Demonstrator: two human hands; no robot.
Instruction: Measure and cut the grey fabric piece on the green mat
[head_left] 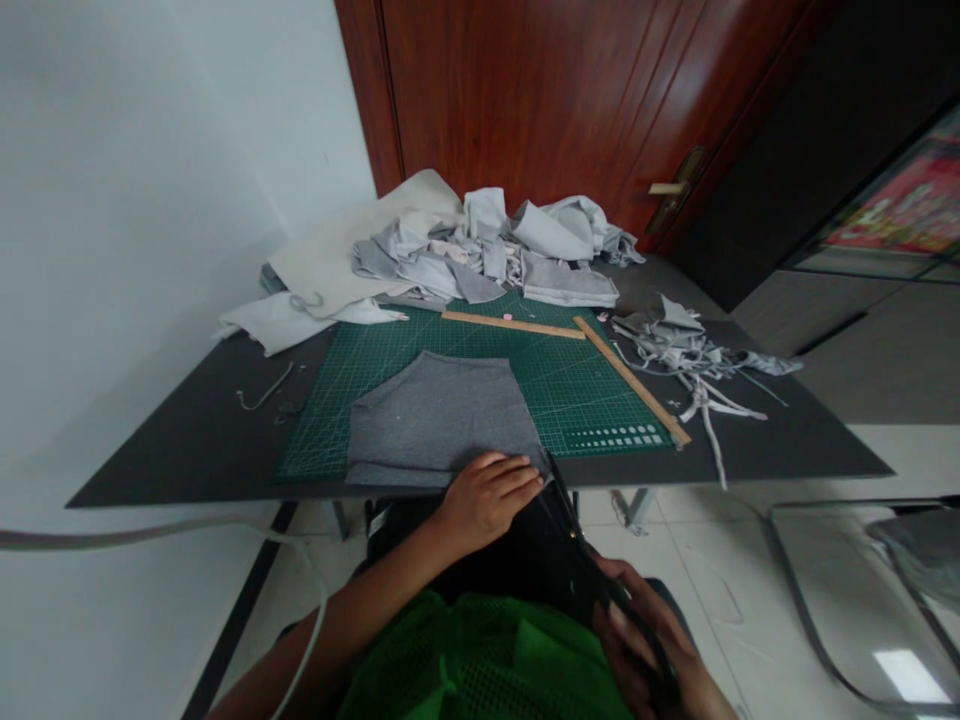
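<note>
A grey piece of fabric (442,415) lies flat on the green cutting mat (585,395), its near edge along the table's front edge. My left hand (491,495) rests palm down on the fabric's lower right corner, fingers stretched out to the right. Black scissors (574,535) are gripped in my right hand (649,635), below the table's front edge. Their blades point up and left, and the tips reach the fabric's right corner beside my left fingertips.
Piled grey and white cloth (487,240) covers the table's back. Two wooden rulers (514,325) lie on the mat. Fabric scraps (675,340) sit at the right, a short cord (266,390) at the left. A chair (862,600) stands at the lower right.
</note>
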